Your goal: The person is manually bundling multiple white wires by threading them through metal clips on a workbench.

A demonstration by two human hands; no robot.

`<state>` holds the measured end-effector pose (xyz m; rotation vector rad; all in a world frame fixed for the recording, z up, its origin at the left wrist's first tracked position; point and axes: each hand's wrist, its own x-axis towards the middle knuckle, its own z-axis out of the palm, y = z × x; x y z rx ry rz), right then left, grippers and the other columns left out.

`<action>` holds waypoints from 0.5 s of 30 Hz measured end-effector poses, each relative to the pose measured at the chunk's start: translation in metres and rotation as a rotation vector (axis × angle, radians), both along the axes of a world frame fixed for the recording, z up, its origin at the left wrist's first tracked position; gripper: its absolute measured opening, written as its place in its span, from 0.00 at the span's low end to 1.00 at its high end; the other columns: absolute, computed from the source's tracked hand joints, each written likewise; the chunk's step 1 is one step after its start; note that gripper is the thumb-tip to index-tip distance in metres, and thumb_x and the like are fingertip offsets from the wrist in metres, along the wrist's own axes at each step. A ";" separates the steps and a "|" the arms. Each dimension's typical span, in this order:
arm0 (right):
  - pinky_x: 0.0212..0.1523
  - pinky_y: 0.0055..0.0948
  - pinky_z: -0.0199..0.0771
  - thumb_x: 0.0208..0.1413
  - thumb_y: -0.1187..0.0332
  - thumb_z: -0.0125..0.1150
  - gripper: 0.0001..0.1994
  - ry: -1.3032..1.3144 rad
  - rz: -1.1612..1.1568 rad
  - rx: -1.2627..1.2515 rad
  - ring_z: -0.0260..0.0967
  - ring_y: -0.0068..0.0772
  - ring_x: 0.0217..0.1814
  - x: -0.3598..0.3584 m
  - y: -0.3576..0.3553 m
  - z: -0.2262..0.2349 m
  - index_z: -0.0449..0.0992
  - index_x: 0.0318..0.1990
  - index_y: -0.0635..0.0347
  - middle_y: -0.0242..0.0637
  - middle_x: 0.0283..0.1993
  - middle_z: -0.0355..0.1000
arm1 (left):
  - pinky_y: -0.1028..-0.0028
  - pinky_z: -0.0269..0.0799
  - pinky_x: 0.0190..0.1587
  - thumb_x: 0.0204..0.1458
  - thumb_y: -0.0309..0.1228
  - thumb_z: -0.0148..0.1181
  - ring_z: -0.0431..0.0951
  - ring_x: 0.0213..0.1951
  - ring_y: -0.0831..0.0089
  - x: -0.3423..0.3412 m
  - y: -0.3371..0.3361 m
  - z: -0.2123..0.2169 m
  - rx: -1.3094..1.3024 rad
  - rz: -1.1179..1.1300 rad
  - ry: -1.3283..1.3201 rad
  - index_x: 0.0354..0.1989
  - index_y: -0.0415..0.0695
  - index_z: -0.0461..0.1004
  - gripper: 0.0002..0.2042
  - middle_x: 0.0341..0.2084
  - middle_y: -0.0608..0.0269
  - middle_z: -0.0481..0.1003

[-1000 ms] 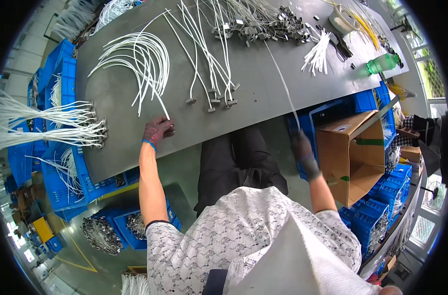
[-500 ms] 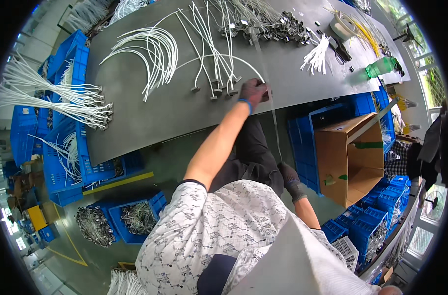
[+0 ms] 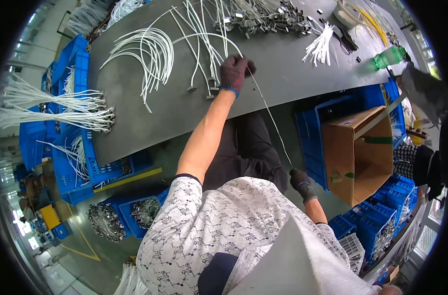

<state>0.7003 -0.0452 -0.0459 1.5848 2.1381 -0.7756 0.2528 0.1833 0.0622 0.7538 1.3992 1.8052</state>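
My left hand (image 3: 235, 72), in a dark glove, reaches over the grey table (image 3: 292, 64) and grips a thin white cable (image 3: 270, 115) near its upper part. The cable runs down off the table edge to my right hand (image 3: 301, 182), also gloved, which pinches its lower end beside my lap. Several loose white cables with metal ends (image 3: 204, 46) lie just left of my left hand. A curved bundle of white cables (image 3: 147, 54) lies further left on the table.
A pile of metal clips (image 3: 263, 17) lies at the table's far side, with white ties (image 3: 321, 44) and a green bottle (image 3: 388, 56) to the right. An open cardboard box (image 3: 356, 152) stands on blue crates (image 3: 310, 132) at my right. Blue bins with cables (image 3: 61, 123) stand left.
My left hand moved from the table's near left edge rightward and up onto the cable. My right hand dropped lower toward my lap, drawing the cable taut.
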 end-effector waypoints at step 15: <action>0.32 0.28 0.70 0.67 0.60 0.53 0.13 0.905 -0.330 0.019 0.69 0.26 0.28 -0.144 0.094 0.087 0.80 0.44 0.58 0.31 0.29 0.73 | 0.73 0.77 0.44 0.62 0.34 0.61 0.81 0.36 0.74 0.081 -0.082 -0.005 -0.212 -0.632 0.026 0.39 0.38 0.81 0.10 0.33 0.61 0.82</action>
